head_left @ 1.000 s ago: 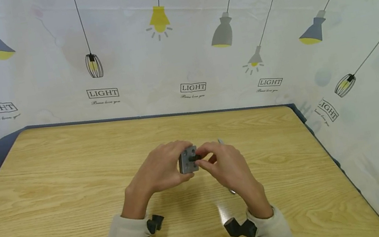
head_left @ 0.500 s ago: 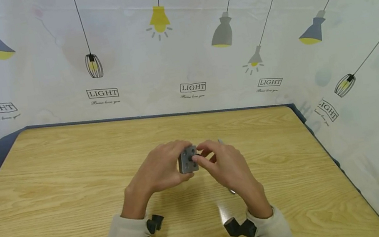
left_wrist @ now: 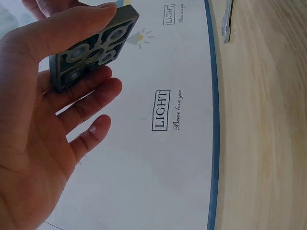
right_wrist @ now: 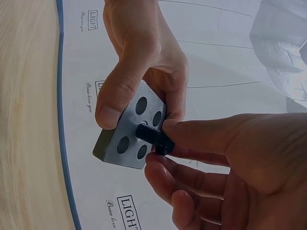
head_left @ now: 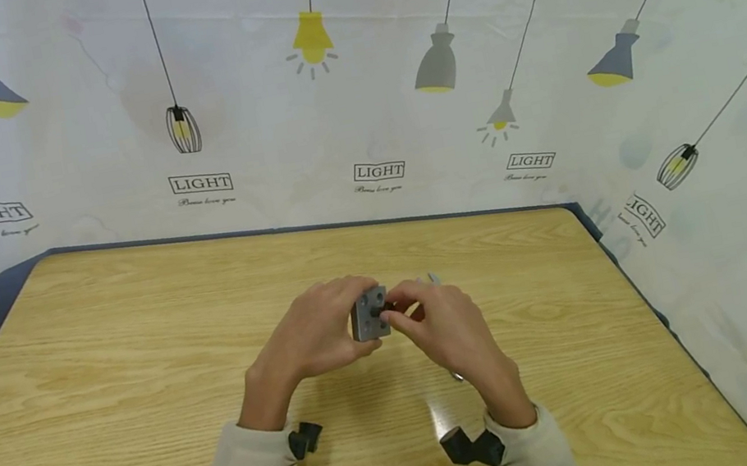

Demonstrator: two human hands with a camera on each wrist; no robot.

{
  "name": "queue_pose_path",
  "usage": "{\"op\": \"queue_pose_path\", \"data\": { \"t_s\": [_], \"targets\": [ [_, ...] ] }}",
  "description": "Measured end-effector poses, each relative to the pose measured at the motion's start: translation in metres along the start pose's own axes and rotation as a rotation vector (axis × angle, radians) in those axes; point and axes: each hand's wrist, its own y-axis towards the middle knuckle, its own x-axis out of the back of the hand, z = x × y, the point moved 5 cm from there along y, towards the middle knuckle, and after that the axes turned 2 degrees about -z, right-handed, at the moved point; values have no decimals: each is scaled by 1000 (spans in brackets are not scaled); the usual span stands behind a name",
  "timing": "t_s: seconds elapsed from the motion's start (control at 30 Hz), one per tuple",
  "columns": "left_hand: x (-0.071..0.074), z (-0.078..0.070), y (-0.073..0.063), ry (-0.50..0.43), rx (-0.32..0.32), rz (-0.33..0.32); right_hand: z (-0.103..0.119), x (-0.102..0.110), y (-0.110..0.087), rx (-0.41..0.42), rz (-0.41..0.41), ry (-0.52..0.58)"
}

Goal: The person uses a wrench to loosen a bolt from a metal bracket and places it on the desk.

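My left hand grips a square grey metal block by its edges, thumb on one side and fingers on the other. Its face has several round holes around a centre hole, and the left wrist view shows a recessed back. A black threaded bolt stands in the centre hole with part of its thread exposed. My right hand pinches the bolt's head between thumb and fingertips, close to the block's face. Both hands hold these parts above the wooden table.
A silver wrench lies on the wooden table, mostly hidden behind my right hand in the head view. Beyond the table's dark blue edge rises a pale wall covering printed with lamps.
My right thumb and fingertips shift around the bolt head: the thumb covers more of the bolt half a second ago and less now. The left hand and block stay in place.
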Motion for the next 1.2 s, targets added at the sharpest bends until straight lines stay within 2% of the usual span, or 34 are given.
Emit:
{"op": "queue_pose_path", "data": {
  "t_s": [0.3,0.7,1.2],
  "targets": [
    [0,1,0,-4,-1,3,1,1,0,36,-15,4],
    [0,-1,0,12,-17,-7,-1,1,-1,-52,-1,26],
    [0,-1,0,8,-6,4,0,0,-1,-4,-8,0]
  ]
}}
